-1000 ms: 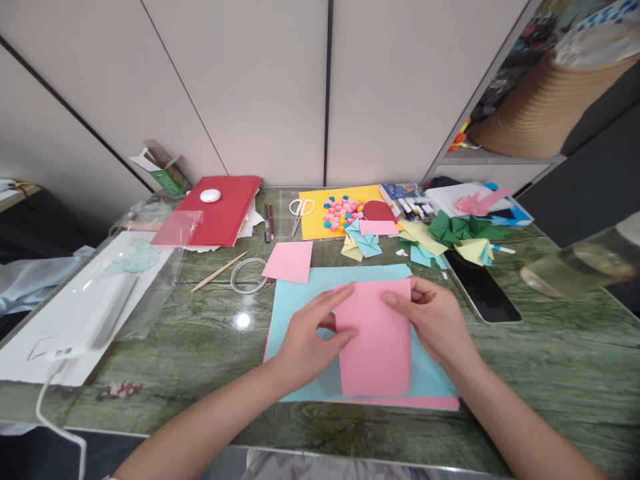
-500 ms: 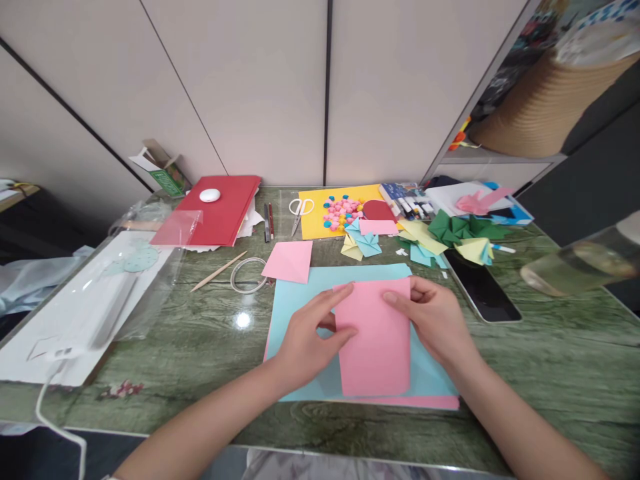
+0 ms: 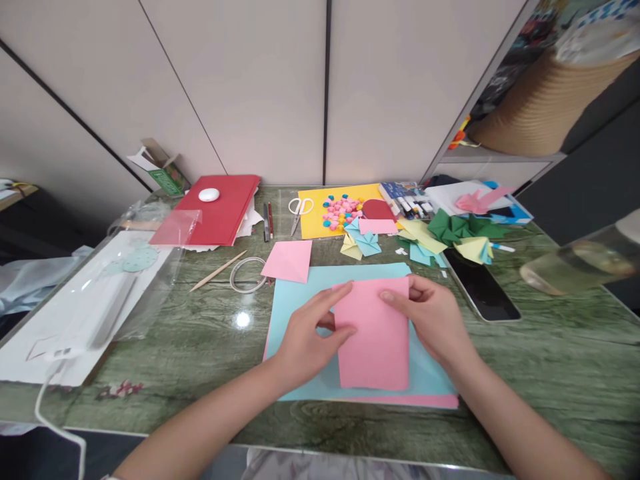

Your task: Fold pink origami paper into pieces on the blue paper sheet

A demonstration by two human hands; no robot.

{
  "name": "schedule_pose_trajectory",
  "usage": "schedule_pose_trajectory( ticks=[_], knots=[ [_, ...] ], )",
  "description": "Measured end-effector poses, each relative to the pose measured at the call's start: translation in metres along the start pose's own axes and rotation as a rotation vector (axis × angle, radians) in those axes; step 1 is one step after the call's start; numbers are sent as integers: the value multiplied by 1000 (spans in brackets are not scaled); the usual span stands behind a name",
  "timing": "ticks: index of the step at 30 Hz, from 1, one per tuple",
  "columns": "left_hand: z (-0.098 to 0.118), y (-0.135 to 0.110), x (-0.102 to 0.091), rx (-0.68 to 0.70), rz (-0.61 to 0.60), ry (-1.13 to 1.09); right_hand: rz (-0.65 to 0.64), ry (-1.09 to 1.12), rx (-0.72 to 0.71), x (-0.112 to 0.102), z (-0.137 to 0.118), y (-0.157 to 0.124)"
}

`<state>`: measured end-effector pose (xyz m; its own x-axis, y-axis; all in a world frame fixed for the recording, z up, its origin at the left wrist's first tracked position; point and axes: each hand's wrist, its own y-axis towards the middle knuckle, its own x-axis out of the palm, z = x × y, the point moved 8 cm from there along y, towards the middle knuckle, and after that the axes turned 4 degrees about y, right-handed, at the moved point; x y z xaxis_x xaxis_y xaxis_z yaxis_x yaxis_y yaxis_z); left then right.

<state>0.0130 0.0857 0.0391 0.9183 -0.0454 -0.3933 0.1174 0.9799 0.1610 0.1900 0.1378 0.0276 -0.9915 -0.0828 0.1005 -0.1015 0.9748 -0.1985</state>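
A folded pink paper [image 3: 374, 337] lies on a light blue sheet [image 3: 300, 300] on the green marble table [image 3: 550, 360]. My left hand [image 3: 305, 337] pinches its left edge, thumb on top and forefinger stretched along the upper corner. My right hand [image 3: 433, 317] grips the upper right corner, thumb pressed on the pink paper. A second pink sheet [image 3: 425, 401] peeks out under the blue one.
A small pink square [image 3: 289, 260] lies behind the blue sheet. Further back are scissors [image 3: 300, 208], a yellow sheet [image 3: 313, 223] with coloured beads, pens, folded paper shapes [image 3: 450, 233], a red folder [image 3: 220, 208] and a phone [image 3: 479, 287]. A plastic-wrapped sheet [image 3: 85, 300] lies at left, a glass [image 3: 580, 263] at right.
The pink paper's lower edge has come up slightly and lies flatter. Both hands stay almost in place.
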Motion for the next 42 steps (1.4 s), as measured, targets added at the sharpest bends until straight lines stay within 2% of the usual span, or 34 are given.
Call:
schedule_pose_trajectory(
  ticks=[2, 6, 9, 20, 26, 33, 42],
  knots=[
    [-1, 1, -1, -10, 10, -15, -89, 9, 42, 4, 0, 2],
    [-4, 3, -5, -69, 49, -72, -367, -50, 161, 18, 0, 0],
    [-7, 5, -7, -103, 63, -86, -443, -125, 218, 19, 2, 0],
    [-7, 7, -8, -71, 49, -103, -377, -160, 232, 7, 11, 7],
    [-5, 9, -8, -20, 5, -77, -382, -142, 173, 7, 5, 7],
    [-6, 10, -6, -14, -44, -26, -323, -144, 182, 0, 5, 9],
    [-3, 9, -2, 34, -80, -18, -188, -57, 112, -13, -1, 15]
  ],
)
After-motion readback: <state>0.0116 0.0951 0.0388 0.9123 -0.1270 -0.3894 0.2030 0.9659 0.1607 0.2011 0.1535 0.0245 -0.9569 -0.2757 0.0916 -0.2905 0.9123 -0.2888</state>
